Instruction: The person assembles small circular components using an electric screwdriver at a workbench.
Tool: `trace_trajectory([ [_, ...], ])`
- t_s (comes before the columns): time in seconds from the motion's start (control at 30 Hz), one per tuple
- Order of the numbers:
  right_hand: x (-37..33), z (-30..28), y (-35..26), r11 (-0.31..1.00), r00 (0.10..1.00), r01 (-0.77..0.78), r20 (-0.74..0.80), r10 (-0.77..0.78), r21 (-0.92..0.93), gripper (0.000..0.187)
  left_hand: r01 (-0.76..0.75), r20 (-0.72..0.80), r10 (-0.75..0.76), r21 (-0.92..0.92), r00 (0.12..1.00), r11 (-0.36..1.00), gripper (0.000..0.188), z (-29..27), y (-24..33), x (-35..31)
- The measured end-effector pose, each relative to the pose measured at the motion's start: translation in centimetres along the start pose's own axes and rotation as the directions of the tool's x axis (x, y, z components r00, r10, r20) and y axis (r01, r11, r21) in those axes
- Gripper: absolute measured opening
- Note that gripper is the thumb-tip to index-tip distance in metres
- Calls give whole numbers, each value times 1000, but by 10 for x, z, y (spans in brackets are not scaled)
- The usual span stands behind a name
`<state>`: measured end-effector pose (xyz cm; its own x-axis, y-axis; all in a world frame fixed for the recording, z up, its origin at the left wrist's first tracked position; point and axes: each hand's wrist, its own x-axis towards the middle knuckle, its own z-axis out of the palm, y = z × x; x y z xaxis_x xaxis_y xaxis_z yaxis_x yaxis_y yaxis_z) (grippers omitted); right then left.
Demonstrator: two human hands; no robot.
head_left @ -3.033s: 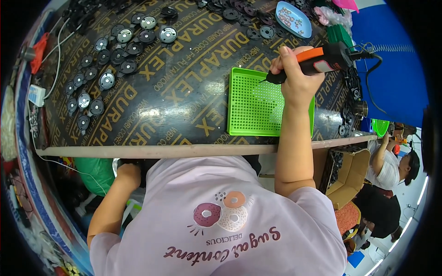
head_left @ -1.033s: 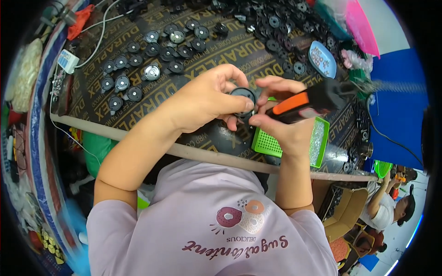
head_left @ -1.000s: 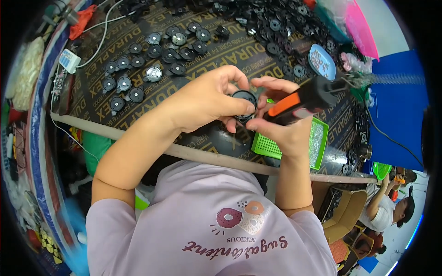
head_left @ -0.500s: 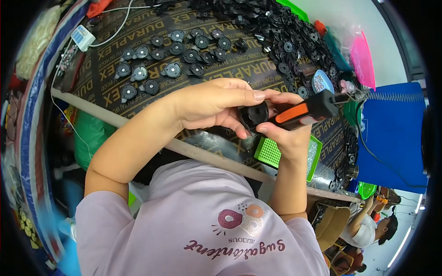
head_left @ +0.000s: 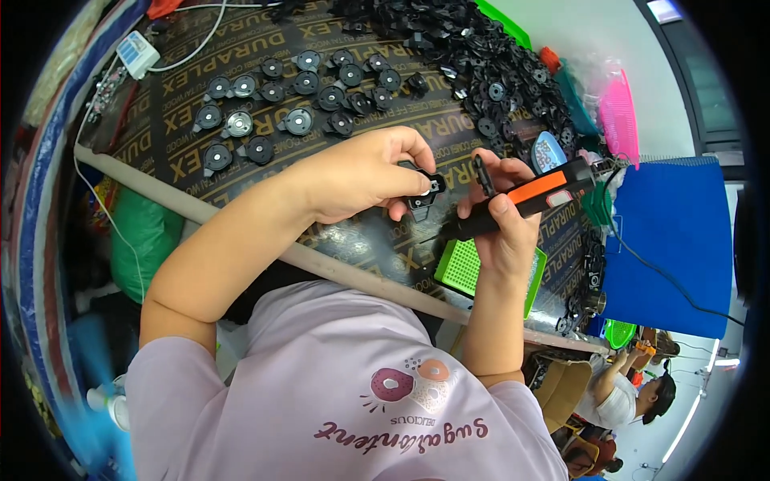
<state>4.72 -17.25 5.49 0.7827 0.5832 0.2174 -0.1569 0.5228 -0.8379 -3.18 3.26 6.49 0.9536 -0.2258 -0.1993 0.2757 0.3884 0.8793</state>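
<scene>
My left hand (head_left: 370, 174) is closed around a small black plastic housing (head_left: 423, 207), with a pale round area showing beside the thumb. Across from it, my right hand (head_left: 512, 227) grips a black electric screwdriver (head_left: 530, 193) with an orange stripe. Its thin bit points left, below the housing and apart from it. A thin black piece (head_left: 483, 175) stands upright at the right fingers; how they hold it is partly hidden. Under the right wrist sits a bright green perforated tray (head_left: 459, 268) with small shiny bits in its far compartment.
Several black round parts with silver discs (head_left: 298, 121) lie in loose rows at the far left. A large heap of black parts (head_left: 501, 84) covers the far right, near a light blue dish (head_left: 548, 152). A cable and coiled spring reach the screwdriver beside a blue panel (head_left: 670, 248).
My hands have drawn apart from around the dark round part. The housing stays in the left hand, now turned; the thin piece shows at the right fingers. The screwdriver's bit has come into sight.
</scene>
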Motion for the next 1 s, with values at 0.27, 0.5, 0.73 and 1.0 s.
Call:
trace_trajectory([
  [0.27,2,-7,-11,972,1000,2,-13,1,236,44,-64,34,61,65,998,996,21,8,11,7],
  [0.5,-2,-7,-13,977,1000,14,24,-20,214,42,-110,69,106,59,992,992,22,22,19,15],
  [0.73,-1,-9,-15,977,1000,3,25,-9,214,43,-38,102,47,-91,994,995,24,23,22,15],
  [1.0,6,-10,-17,947,998,-23,65,2,319,45,0,157,11,-72,988,997,33,20,27,15],
])
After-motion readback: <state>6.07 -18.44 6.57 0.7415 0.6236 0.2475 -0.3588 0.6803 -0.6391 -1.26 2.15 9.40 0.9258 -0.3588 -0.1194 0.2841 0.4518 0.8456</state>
